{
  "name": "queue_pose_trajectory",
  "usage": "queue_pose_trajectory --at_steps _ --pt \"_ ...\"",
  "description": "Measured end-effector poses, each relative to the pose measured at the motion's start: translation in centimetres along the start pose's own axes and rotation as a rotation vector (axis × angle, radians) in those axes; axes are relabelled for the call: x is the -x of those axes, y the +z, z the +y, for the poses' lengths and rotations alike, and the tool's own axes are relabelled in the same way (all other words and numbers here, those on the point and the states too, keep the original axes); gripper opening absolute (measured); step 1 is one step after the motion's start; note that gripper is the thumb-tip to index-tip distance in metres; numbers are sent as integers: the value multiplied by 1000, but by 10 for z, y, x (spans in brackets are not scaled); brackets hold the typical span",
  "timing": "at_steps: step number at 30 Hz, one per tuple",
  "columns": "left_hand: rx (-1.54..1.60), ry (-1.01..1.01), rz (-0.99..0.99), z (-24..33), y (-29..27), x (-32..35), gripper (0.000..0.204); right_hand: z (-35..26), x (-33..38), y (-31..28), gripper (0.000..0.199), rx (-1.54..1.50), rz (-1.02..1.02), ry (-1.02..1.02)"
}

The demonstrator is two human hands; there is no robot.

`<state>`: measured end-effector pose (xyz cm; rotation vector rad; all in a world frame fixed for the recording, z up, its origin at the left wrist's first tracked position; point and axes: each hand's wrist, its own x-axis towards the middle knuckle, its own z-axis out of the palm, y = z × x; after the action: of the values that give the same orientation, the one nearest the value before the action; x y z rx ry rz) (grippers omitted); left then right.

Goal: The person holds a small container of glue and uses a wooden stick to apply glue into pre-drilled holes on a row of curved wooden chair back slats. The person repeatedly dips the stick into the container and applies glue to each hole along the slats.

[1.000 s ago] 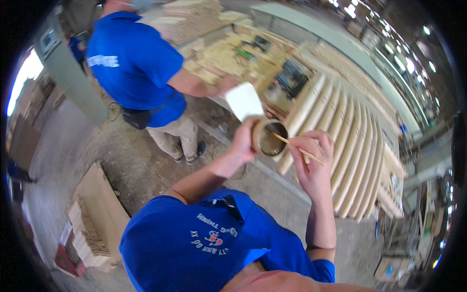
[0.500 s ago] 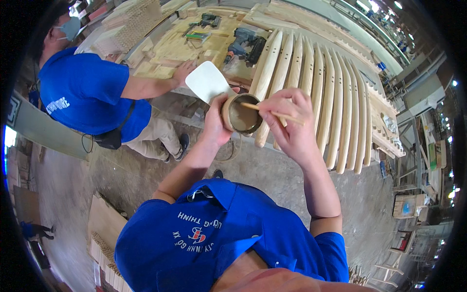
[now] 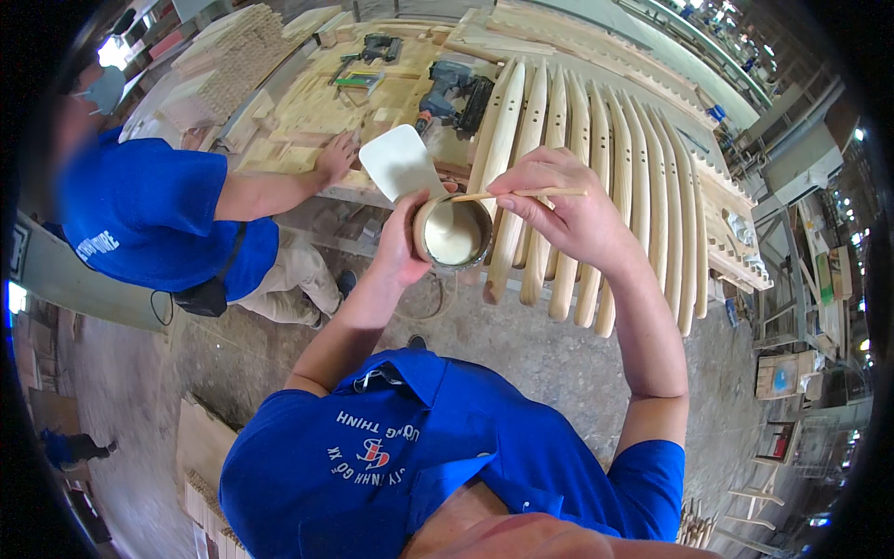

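My left hand (image 3: 400, 244) is wrapped round a small round cup (image 3: 456, 267), its mouth tilted toward me. Pale cream liquid (image 3: 456, 233) lies inside. A white flat piece with rounded corners (image 3: 400, 160) stands up behind the cup at my left fingers; how it is held is hidden. Between the thumb and fingers of my right hand (image 3: 573, 216) is a thin wooden stick (image 3: 559, 192). Its left end reaches the cup's far rim, and the other end sticks out past my hand.
Long curved wooden slats (image 3: 596, 149) lie side by side on the bench beyond my right hand. Power tools (image 3: 452, 93) rest on a wooden board (image 3: 317, 88) farther back. A co-worker in blue (image 3: 149, 196) stands at left, one hand (image 3: 337, 156) on the bench. Stacked wood (image 3: 223, 61) rises behind.
The stick has gone from inside the cup to its far rim, lying flatter. The cup's mouth faces me more, showing the pale liquid. The co-worker has shifted left.
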<state>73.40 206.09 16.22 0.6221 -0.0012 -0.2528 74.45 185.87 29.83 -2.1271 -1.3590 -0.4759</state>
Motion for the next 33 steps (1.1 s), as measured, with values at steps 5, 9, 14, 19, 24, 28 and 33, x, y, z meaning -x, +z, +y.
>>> queue_pose_trajectory --at_steps 5,9,14,19,24,28,33 --pt "-26 52 3 17 -10 -24 37 17 -11 7 5 114 19 55" --pt "4 65 37 28 -16 -46 36 32 -13 12 5 146 -1 146" --pt "69 56 73 41 -30 -76 38 34 -14 30 5 99 44 234" --pt "52 135 139 45 -31 -99 40 27 -24 32 6 -84 36 364" --pt "97 149 95 35 -15 -109 36 35 -31 22 8 -201 -87 296" --pt "139 155 92 19 -1 -111 36 61 -34 19 11 -296 -7 49" --pt "67 221 90 8 9 -110 39 94 -38 4 13 -365 98 -56"
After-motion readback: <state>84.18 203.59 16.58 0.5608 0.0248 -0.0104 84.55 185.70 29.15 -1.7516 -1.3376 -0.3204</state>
